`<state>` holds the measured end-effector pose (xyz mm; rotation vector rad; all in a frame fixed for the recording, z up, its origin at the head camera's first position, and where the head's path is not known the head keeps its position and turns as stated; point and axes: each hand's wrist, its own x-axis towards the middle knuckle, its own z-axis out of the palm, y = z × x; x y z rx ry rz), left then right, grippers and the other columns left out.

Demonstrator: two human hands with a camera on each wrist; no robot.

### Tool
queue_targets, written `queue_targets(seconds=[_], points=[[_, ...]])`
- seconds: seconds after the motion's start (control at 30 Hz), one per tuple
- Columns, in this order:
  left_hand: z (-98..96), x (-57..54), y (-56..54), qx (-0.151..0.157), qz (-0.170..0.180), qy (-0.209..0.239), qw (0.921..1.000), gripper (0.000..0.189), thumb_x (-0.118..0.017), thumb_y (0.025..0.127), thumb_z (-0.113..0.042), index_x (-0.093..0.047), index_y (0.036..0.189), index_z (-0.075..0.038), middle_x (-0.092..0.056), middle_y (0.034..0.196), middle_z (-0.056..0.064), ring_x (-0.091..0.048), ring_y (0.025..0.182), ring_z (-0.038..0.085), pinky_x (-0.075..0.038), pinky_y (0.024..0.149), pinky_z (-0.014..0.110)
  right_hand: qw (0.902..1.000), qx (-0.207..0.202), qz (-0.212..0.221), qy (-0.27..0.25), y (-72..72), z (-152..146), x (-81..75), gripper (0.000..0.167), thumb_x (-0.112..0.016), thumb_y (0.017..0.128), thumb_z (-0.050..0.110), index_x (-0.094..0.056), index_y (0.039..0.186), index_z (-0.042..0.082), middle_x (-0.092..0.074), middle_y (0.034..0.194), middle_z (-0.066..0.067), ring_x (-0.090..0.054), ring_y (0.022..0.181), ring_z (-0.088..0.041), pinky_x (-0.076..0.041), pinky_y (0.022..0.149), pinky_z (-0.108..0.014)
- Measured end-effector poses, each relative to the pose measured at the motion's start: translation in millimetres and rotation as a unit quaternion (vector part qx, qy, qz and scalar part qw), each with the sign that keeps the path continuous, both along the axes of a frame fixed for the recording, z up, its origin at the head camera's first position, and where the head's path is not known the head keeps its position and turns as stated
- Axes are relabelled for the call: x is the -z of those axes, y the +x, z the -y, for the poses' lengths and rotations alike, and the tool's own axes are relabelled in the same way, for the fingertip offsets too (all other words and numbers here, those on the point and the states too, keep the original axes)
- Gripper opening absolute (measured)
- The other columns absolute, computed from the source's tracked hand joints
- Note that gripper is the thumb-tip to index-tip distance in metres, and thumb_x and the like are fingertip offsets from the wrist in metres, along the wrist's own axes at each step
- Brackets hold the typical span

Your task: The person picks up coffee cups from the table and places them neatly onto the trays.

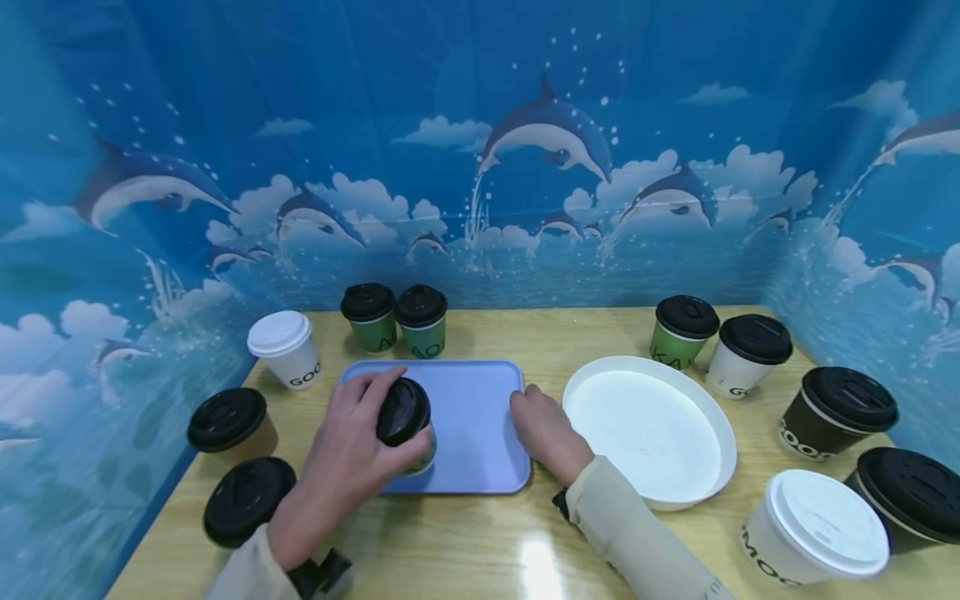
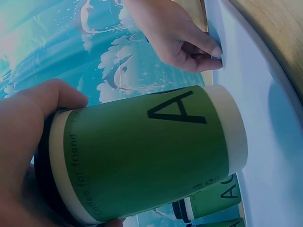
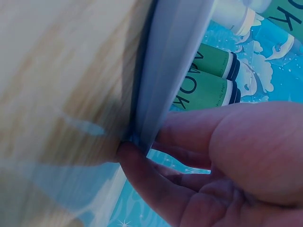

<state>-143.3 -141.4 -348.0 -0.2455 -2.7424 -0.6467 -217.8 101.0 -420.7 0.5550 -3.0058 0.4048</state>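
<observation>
My left hand (image 1: 351, 442) grips a green paper coffee cup with a black lid (image 1: 403, 411), fingers and thumb curled around its upper part. The cup stands upright over the left part of a light blue-purple tray (image 1: 480, 425). In the left wrist view the white base of the green cup (image 2: 142, 151) is at the tray's surface; whether it fully rests there I cannot tell. On the tray's right side, my right hand (image 1: 546, 429) pinches the rim. The right wrist view shows thumb and fingertips on either side of the tray edge (image 3: 173, 66).
Right of the tray lies a round white tray (image 1: 648, 433). Two green cups (image 1: 423, 329) stand behind, a white cup (image 1: 288, 354) and black-lidded cups (image 1: 232, 421) at left. At right are a green cup (image 1: 678, 337), white cups (image 1: 810, 533) and dark cups (image 1: 832, 417). A dolphin-print curtain (image 1: 480, 150) surrounds the table.
</observation>
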Motion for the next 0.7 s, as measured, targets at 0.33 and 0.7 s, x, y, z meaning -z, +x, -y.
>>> queue_targets(seconds=[0.33,0.7], points=[[-4.4,2.7,-7.0,0.007,-0.016,0.016,0.9997,0.075,-0.076,0.083,-0.048,-0.055,0.149,-0.019,-0.055,0.136,0.02,-0.053,0.117,0.038,-0.052,0.083,0.058,0.9999,0.003,0.01,0.001,-0.6,0,-0.7,0.009,-0.054,0.095,-0.008,-0.063,0.094,-0.006,-0.057,0.086,-0.02,-0.06,0.071,-0.033,-0.054,0.062,-0.046],[-7.7,4.5,-14.4,0.005,-0.031,0.021,0.9993,0.073,-0.077,0.081,-0.048,-0.058,0.144,-0.016,-0.058,0.13,0.02,-0.054,0.112,0.037,-0.051,0.08,0.055,0.9999,0.004,0.012,-0.003,-2.8,0,0.7,0.01,-0.054,0.096,-0.007,-0.064,0.095,-0.006,-0.057,0.086,-0.02,-0.06,0.071,-0.034,-0.054,0.062,-0.047]])
